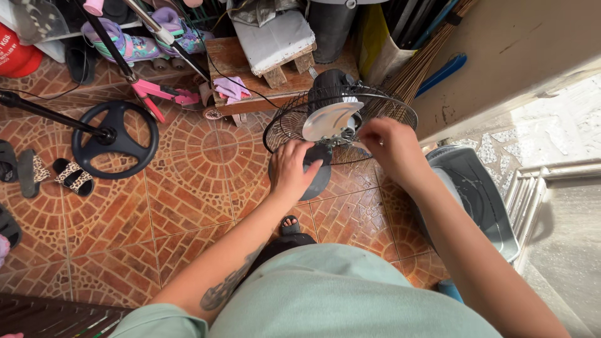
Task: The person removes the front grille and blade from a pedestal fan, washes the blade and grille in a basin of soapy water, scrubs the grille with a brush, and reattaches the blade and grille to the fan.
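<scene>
The fan (332, 122) stands on the tiled floor (188, 206) in the middle of the scene, just in front of a low wooden bench (235, 62), with its rear wire guard (285, 128) open toward the camera and a pale blade (328, 119) showing inside. The left hand (293, 170) lies flat, fingers spread, over a dark curved blade (319, 178) at the near rim of the guard, pressing on it rather than pinching. The right hand (388, 145) is at the hub on the right, fingers bunched together as if nipping something small; what it nips is hidden behind the knuckles, so I cannot tell.

The blades look like thin plastic: light, a bit springy, smooth enough to slip, and likely to crack if bent at the tips, so they seem best held near the hub. The guard looks like thin wire, stiff but easily dented; the outer ring seems the safest hold. The motor behind probably carries most of the weight

A grey tub (476, 194) sits on the right, a round black stand base (116, 141) on the left
</scene>
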